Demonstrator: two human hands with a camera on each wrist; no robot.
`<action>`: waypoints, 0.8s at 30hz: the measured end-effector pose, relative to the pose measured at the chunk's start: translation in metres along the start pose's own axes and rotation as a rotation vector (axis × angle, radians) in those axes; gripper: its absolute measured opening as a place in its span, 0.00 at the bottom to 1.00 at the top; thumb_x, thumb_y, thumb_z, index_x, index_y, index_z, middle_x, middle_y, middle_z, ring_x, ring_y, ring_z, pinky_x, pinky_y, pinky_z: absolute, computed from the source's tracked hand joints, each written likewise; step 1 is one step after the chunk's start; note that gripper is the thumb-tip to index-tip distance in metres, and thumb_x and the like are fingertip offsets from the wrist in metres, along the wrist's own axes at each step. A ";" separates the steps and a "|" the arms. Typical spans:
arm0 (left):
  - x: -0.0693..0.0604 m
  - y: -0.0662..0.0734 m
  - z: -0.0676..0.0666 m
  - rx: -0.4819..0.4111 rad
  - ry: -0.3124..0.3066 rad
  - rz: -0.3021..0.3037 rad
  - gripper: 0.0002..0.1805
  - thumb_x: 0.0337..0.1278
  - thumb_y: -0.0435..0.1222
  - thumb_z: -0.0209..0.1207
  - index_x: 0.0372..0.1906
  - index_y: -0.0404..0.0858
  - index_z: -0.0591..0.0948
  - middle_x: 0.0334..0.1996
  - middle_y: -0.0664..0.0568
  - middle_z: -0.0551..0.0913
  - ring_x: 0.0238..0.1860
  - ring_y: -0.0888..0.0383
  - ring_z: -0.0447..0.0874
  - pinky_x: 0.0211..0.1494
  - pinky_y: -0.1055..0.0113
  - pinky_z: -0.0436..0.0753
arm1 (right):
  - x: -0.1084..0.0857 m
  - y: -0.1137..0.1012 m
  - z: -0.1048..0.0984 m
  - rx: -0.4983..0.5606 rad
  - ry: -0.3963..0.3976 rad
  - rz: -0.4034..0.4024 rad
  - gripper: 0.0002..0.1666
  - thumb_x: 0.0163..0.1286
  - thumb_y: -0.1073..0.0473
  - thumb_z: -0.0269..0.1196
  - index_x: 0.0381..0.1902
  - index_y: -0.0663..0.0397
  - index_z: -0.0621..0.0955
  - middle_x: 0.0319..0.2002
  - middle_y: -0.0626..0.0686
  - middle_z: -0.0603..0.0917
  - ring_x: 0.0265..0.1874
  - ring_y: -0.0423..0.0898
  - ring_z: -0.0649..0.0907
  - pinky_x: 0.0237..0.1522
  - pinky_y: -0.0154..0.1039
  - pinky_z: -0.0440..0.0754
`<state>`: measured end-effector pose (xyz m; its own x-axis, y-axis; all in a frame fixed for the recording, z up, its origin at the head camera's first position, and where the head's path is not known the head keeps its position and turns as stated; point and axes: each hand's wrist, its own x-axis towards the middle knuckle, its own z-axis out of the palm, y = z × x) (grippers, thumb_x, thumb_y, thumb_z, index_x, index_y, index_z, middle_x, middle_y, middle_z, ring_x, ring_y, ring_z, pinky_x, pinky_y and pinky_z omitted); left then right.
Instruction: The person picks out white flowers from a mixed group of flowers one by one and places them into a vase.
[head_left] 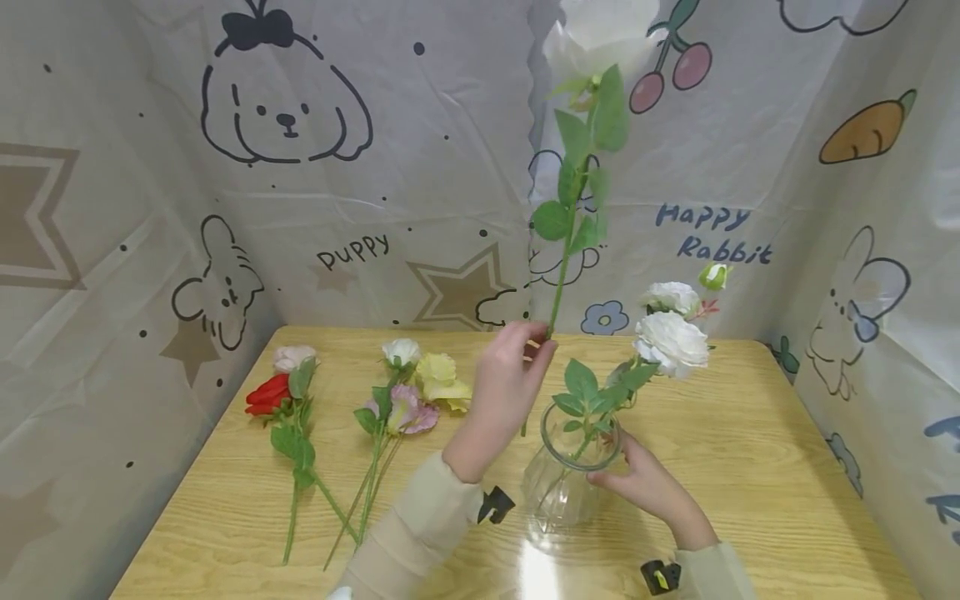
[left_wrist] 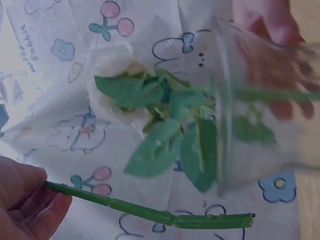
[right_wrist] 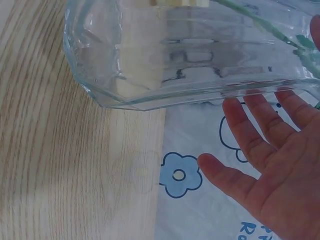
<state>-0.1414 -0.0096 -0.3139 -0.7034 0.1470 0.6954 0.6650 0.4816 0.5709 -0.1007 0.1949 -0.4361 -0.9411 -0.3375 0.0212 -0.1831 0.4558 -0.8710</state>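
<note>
My left hand (head_left: 504, 387) pinches the green stem of a large white rose (head_left: 600, 37), held upright above the table, left of the vase. In the left wrist view the cut lower end of the stem (left_wrist: 215, 220) sticks out past my fingers, outside the vase. A clear ribbed glass vase (head_left: 562, 500) stands on the table. My right hand (head_left: 656, 487) holds it near the neck, thumb at the front and fingers round the right side; the right wrist view shows several fingertips against the glass. A stem with white blooms (head_left: 672, 343) leans right inside the vase.
On the wooden table (head_left: 750, 467) at left lie a red rose (head_left: 267, 395) and a pale pink flower (head_left: 294, 358). Nearer the middle are a white rose (head_left: 402, 352), a yellow flower (head_left: 442, 379) and a purple flower (head_left: 408, 410). Printed cloth (head_left: 450, 167) encloses the table.
</note>
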 end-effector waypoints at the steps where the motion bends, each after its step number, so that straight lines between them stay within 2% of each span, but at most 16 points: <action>1: 0.001 0.003 0.002 -0.008 -0.003 0.009 0.07 0.53 0.28 0.57 0.38 0.30 0.76 0.32 0.45 0.78 0.29 0.56 0.80 0.30 0.80 0.77 | 0.000 0.000 0.000 -0.004 0.000 0.001 0.46 0.55 0.56 0.65 0.66 0.62 0.56 0.61 0.67 0.62 0.60 0.66 0.59 0.53 0.68 0.55; 7: 0.001 0.014 0.013 -0.033 0.000 0.064 0.07 0.52 0.28 0.58 0.37 0.29 0.76 0.31 0.45 0.78 0.29 0.57 0.80 0.31 0.83 0.75 | 0.000 0.001 -0.001 -0.019 0.007 0.014 0.45 0.55 0.56 0.65 0.65 0.63 0.57 0.59 0.67 0.65 0.59 0.66 0.62 0.52 0.68 0.57; 11: 0.004 0.017 0.013 -0.033 0.012 0.083 0.07 0.52 0.27 0.58 0.37 0.29 0.76 0.31 0.45 0.78 0.29 0.57 0.80 0.32 0.84 0.75 | 0.000 0.001 -0.002 -0.031 0.016 0.014 0.44 0.55 0.56 0.65 0.65 0.63 0.58 0.58 0.66 0.66 0.58 0.66 0.63 0.52 0.68 0.58; 15: 0.009 0.022 0.010 -0.061 0.002 0.048 0.07 0.54 0.29 0.57 0.38 0.30 0.76 0.32 0.46 0.78 0.30 0.57 0.80 0.31 0.83 0.75 | -0.001 0.001 -0.002 -0.029 0.017 0.010 0.45 0.55 0.56 0.65 0.65 0.63 0.57 0.58 0.67 0.66 0.58 0.66 0.63 0.51 0.68 0.58; 18: 0.009 0.025 0.011 -0.106 -0.043 0.007 0.08 0.55 0.30 0.56 0.39 0.30 0.75 0.33 0.46 0.78 0.31 0.57 0.80 0.32 0.82 0.76 | -0.001 0.001 -0.002 -0.025 0.021 0.019 0.45 0.55 0.55 0.65 0.65 0.63 0.57 0.58 0.67 0.66 0.58 0.66 0.63 0.52 0.68 0.59; 21: 0.001 0.024 0.017 -0.121 -0.102 -0.039 0.08 0.55 0.30 0.57 0.39 0.30 0.75 0.33 0.46 0.78 0.31 0.57 0.79 0.32 0.83 0.75 | -0.001 0.002 -0.001 -0.027 0.025 0.018 0.45 0.55 0.55 0.65 0.65 0.64 0.57 0.57 0.67 0.67 0.57 0.66 0.64 0.51 0.67 0.59; 24: -0.012 0.018 0.025 -0.060 -0.162 -0.088 0.08 0.55 0.31 0.57 0.39 0.31 0.76 0.33 0.48 0.78 0.32 0.59 0.79 0.33 0.81 0.75 | -0.001 0.002 0.000 -0.026 0.023 0.003 0.45 0.56 0.56 0.64 0.65 0.65 0.56 0.57 0.67 0.67 0.57 0.66 0.64 0.51 0.68 0.59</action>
<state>-0.1276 0.0190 -0.3227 -0.7874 0.2460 0.5652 0.6095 0.4473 0.6545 -0.1002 0.1964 -0.4380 -0.9478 -0.3173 0.0300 -0.1873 0.4783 -0.8580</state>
